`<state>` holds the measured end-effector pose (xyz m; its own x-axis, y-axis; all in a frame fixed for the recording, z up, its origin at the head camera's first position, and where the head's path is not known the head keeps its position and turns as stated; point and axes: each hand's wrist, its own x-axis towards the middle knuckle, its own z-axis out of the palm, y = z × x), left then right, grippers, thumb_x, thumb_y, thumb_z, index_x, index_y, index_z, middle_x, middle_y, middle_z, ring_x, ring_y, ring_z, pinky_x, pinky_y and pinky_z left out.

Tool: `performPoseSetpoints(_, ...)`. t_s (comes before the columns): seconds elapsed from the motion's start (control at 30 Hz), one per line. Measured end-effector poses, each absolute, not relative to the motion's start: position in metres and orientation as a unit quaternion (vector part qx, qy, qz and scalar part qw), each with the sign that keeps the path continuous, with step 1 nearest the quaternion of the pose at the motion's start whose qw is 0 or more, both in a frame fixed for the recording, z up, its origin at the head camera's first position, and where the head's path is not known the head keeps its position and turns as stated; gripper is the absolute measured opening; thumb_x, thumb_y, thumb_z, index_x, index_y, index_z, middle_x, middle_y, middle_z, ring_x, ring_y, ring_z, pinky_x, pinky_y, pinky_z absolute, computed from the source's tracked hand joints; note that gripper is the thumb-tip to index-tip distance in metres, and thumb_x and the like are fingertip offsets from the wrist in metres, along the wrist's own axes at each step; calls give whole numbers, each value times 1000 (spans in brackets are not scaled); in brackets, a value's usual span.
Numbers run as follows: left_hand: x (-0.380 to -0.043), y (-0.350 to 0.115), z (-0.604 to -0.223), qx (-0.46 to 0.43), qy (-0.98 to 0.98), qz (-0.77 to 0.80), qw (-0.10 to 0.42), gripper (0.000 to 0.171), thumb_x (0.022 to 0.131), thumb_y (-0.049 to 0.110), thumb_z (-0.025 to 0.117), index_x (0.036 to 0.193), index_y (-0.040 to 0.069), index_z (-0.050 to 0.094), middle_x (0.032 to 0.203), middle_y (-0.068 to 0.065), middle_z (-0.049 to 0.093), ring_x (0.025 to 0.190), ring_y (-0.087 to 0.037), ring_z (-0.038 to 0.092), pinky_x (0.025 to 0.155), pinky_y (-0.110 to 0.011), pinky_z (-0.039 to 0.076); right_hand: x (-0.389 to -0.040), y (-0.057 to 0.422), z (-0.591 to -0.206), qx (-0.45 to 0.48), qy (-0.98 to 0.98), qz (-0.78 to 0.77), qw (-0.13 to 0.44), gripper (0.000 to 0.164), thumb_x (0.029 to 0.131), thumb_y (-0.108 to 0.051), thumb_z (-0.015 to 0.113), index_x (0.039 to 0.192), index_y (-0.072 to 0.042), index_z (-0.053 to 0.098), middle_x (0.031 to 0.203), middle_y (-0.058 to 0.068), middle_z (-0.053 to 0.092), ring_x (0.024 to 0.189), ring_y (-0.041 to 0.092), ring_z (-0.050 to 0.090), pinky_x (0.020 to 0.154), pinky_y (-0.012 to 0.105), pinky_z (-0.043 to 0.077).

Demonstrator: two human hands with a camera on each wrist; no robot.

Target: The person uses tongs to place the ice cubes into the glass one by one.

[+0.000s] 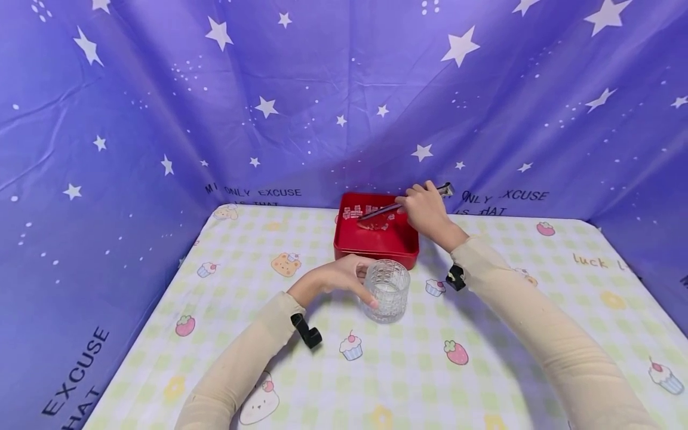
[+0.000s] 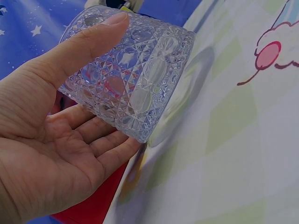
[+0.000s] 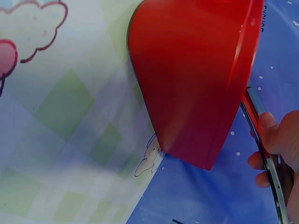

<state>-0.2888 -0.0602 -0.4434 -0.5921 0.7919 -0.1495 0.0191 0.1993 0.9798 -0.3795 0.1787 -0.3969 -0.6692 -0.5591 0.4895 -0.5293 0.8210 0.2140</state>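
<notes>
My left hand (image 1: 344,278) grips a clear cut-glass tumbler (image 1: 388,292), thumb across its near side and fingers around the far side. In the left wrist view, the tumbler (image 2: 126,74) has a faceted pattern, and its base is close over the tablecloth. A red rectangular tin (image 1: 376,242) stands just beyond the glass. My right hand (image 1: 427,212) holds slim metal tongs (image 1: 384,210) above the tin's right side, their tips low inside it. Small clear pieces (image 1: 352,212) lie in the tin towards its back. In the right wrist view, the tin's side (image 3: 191,84) hides the tong tips.
A checked tablecloth (image 1: 242,334) printed with cupcakes, strawberries and bears covers the table. Purple cloth (image 1: 301,71) with white stars hangs behind and at both sides, close to the tin's back edge. Black straps (image 1: 306,331) sit on both wrists.
</notes>
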Motion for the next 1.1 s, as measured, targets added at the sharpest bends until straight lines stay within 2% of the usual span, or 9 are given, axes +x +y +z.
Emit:
performPoseSetpoints(0.53, -289, -63, -446, 283, 700, 561, 339, 72, 71, -4, 86, 138, 8, 62, 134, -10, 68, 126, -17, 62, 112, -28, 47, -378, 172, -399, 285, -920, -26, 267, 7, 89, -13, 75, 90, -8, 80, 79, 14, 72, 75, 32, 59, 73, 42, 35)
performPoseSetpoints(0.8, -288, -61, -445, 298, 687, 564, 346, 69, 74, -7, 83, 138, 4, 60, 133, -15, 68, 124, -20, 64, 109, -28, 50, -377, 175, -399, 285, -912, -18, 294, 5, 86, -12, 77, 88, -7, 78, 78, 14, 72, 76, 33, 60, 75, 45, 38)
performPoseSetpoints(1.1, -289, -60, -446, 295, 688, 567, 345, 70, 73, -8, 84, 138, 4, 61, 134, -15, 67, 125, -20, 64, 109, -28, 50, -375, 178, -384, 268, -910, 3, 315, 13, 89, -11, 71, 98, -7, 79, 82, 15, 73, 80, 34, 63, 79, 48, 40)
